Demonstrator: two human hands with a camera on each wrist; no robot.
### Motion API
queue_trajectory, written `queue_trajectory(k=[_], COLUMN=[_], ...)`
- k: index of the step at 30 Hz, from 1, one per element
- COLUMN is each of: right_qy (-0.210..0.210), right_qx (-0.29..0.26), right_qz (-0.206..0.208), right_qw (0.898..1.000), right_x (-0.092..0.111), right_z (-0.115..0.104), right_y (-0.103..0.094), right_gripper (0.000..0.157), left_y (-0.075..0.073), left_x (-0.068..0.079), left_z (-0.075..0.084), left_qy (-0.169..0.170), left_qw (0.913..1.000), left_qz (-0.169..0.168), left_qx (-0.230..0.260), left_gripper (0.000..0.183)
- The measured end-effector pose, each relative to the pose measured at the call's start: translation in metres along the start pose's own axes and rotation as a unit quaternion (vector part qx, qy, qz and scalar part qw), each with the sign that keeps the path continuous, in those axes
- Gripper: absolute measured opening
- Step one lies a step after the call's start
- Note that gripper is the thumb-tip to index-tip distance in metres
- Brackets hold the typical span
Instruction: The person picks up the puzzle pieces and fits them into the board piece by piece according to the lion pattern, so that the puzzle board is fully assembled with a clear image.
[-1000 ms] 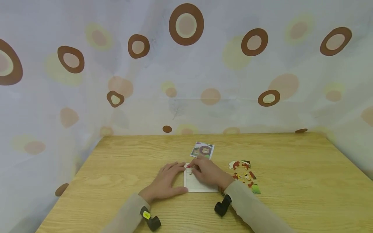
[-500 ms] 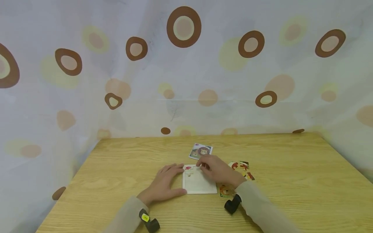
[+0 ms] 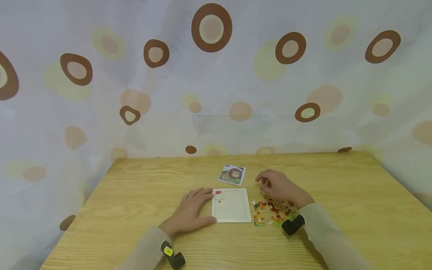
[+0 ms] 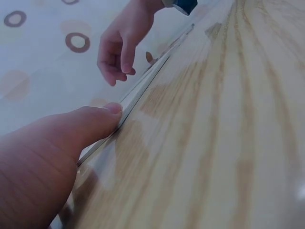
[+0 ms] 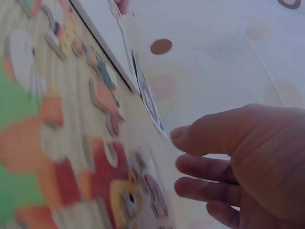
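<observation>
My left hand rests on the table with fingers spread, fingertips and thumb touching the left side of the white puzzle tray. In the left wrist view the thumb presses against the tray's edge. A few joined puzzle pieces, one with a pink mark, lie in the tray's far left corner. My right hand hovers over the far side of the loose puzzle pieces. Its fingers are loosely bent, and the right wrist view shows nothing between the thumb and fingers.
A small picture card with a lion lies behind the tray. The loose pieces spread over the wooden table right of the tray, partly hidden by my right hand and wrist camera. A patterned cloth hangs behind the table.
My right hand has moved from the tray's far left corner to the right, over the loose pieces, uncovering the tray and card. The left hand has stayed at the tray.
</observation>
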State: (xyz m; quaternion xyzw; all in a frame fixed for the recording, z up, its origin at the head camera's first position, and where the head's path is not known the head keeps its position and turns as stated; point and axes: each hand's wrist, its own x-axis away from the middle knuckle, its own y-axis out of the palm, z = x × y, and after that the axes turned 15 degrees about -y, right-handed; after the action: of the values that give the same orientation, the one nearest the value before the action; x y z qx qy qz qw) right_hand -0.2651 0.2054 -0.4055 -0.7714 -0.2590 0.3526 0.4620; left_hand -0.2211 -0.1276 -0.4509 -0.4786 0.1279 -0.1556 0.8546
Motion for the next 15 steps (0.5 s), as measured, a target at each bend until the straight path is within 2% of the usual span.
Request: queue_trajectory(k=[7,15], right_qy=[0.031,0.031], right_qx=[-0.031,-0.05], right_qz=[-0.015,-0.034], right_qw=[0.999,0.998], right_x=[0.016,0.023], right_z=[0.019,0.028], right_y=[-0.011,-0.008], right_gripper=[0.022,0.031], left_y=[0.005,0.003], left_x=[-0.004,-0.001], left_z=[0.0,0.0], left_qy=[0.004,-0.003], left_qw=[0.9998,0.9999], left_qz=[0.012,0.005], left_qx=[-0.017,-0.014], left_gripper=[0.074,0.073])
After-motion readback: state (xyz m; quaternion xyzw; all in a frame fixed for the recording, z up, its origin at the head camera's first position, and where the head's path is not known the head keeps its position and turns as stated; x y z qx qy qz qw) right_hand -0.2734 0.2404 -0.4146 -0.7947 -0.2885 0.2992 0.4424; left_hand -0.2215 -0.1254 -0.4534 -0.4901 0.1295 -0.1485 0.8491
